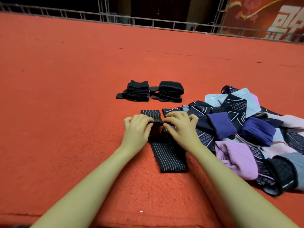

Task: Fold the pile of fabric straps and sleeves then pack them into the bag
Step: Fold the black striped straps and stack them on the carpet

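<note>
A long black strap with thin white stripes (169, 155) lies lengthwise on the red carpet in front of me. My left hand (137, 129) and my right hand (180, 127) pinch a raised fold of it from either side, near its far part. Beyond the fold its far end lies flat. Two stacks of folded black straps (150, 92) sit side by side further away. To the right lies a loose pile of sleeves (246, 134) in black patterned, purple, pink and grey fabric. No bag is in view.
The red carpet (65, 112) spreads wide to the left and ahead. A metal truss rail (148, 22) runs along its far edge, with a red banner (271, 17) at the back right.
</note>
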A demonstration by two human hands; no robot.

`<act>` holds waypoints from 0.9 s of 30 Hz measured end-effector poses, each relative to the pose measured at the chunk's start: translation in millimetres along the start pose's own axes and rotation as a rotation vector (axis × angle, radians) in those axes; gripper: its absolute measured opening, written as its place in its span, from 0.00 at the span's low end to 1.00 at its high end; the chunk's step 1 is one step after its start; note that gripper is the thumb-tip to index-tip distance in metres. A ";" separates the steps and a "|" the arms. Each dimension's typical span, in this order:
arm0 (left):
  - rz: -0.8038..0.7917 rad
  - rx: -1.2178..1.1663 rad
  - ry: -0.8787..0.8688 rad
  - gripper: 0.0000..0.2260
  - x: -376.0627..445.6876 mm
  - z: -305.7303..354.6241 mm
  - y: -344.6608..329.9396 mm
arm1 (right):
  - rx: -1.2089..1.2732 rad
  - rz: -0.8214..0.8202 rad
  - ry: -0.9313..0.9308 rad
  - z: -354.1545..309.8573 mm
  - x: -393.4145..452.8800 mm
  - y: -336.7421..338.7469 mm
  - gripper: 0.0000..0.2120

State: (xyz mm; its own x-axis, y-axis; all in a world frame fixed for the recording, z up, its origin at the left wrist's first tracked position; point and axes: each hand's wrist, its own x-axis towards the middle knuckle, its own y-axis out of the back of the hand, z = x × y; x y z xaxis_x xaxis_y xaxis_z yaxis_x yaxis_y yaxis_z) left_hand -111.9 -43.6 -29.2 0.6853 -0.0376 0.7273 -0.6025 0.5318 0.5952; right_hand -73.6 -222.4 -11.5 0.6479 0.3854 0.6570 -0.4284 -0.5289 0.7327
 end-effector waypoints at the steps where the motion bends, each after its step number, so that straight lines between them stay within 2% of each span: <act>1: -0.030 -0.014 -0.002 0.10 -3.9 1.8 2.9 | 0.016 -0.039 0.022 -0.1 -3.3 2.1 0.12; 5: -0.151 -0.066 0.041 0.08 -28.2 9.1 11.7 | 0.089 -0.199 0.062 -1.2 -26.9 2.3 0.15; 7: -0.155 -0.052 0.029 0.10 -36.6 9.5 14.4 | 0.123 -0.181 0.046 -6.7 -33.7 1.3 0.15; 10: -0.100 -0.040 0.032 0.12 -34.4 5.9 17.5 | 0.342 -0.141 -0.201 -18.9 -23.4 4.1 0.19; 12: -0.085 -0.050 0.024 0.11 -28.9 4.7 20.9 | 0.414 -0.178 -0.293 -21.7 -8.0 7.2 0.22; 14: -0.121 -0.085 -0.004 0.11 -28.6 -1.4 22.3 | 0.438 -0.309 -0.310 -20.9 7.2 11.2 0.20; 16: -0.181 -0.087 -0.051 0.10 -35.3 -13.2 21.0 | 0.436 -0.519 -0.310 -16.6 19.1 9.9 0.21; 20: -0.211 -0.060 -0.088 0.05 -44.6 -31.0 19.3 | 0.256 -0.870 -0.191 -0.5 34.9 -15.3 0.25; 23: -0.182 -0.038 -0.095 0.05 -42.6 -31.4 18.0 | 0.126 -0.981 -0.154 8.0 36.8 -27.2 0.26; 27: -0.142 0.032 -0.178 0.05 -40.6 -30.2 14.9 | 0.118 -1.005 -0.133 14.3 33.9 -30.7 0.27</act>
State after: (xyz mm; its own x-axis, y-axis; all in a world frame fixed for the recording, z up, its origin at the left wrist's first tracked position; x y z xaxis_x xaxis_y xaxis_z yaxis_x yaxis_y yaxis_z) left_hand -136.4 -8.6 -60.2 0.6831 -0.2601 0.6825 -0.5196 0.4837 0.7044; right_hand -29.4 -204.0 -14.3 0.7415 0.6086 -0.2824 0.4122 -0.0812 0.9075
